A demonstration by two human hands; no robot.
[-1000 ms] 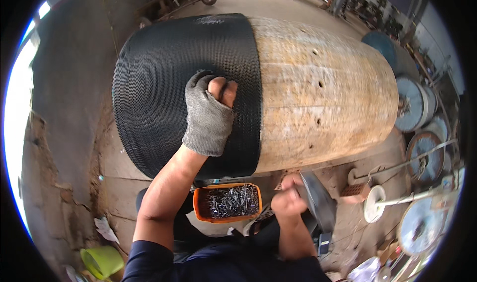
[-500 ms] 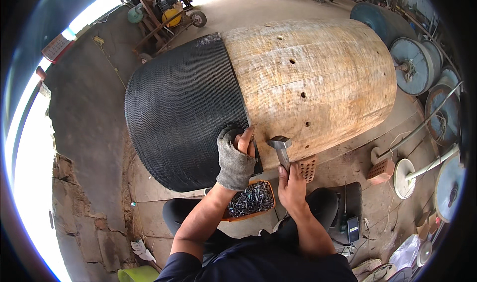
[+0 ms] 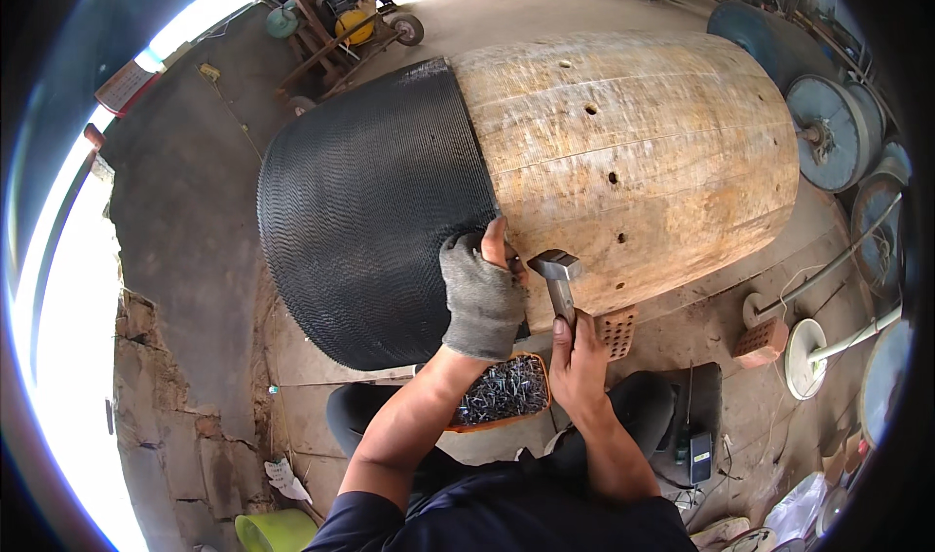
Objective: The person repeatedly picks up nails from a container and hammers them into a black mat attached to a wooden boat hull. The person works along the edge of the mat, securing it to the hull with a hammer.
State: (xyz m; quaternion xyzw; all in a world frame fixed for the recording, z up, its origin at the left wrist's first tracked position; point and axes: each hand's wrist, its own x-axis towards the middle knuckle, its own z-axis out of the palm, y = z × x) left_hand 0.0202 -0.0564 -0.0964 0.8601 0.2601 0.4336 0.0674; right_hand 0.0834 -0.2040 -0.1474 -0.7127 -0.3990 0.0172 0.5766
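A large barrel-shaped wooden drum [image 3: 672,133] lies sideways in front of me. A black ribbed covering [image 3: 365,202] wraps its left part. My left hand [image 3: 484,294], in a grey fingerless-tipped glove, rests at the covering's right edge, thumb raised and fingers curled; whatever they pinch is hidden. My right hand [image 3: 580,369] grips a hammer [image 3: 557,276] by its handle. The hammer's metal head is just right of my left fingers, close to the wood. Below my hands, an orange-rimmed box [image 3: 547,385] holds many small dark nails [image 3: 502,393].
A perforated brick [image 3: 617,332] sits by the drum's lower side, another brick [image 3: 762,343] farther right. Metal discs and rollers [image 3: 830,133] line the right. A phone [image 3: 700,458] lies near my right knee. A wheeled machine [image 3: 355,28] stands at the far left.
The whole view has shifted, so the drum appears slightly farther right. My left hand has turned a little, its thumb now pointing up more. The hammer stays near it in my right hand.
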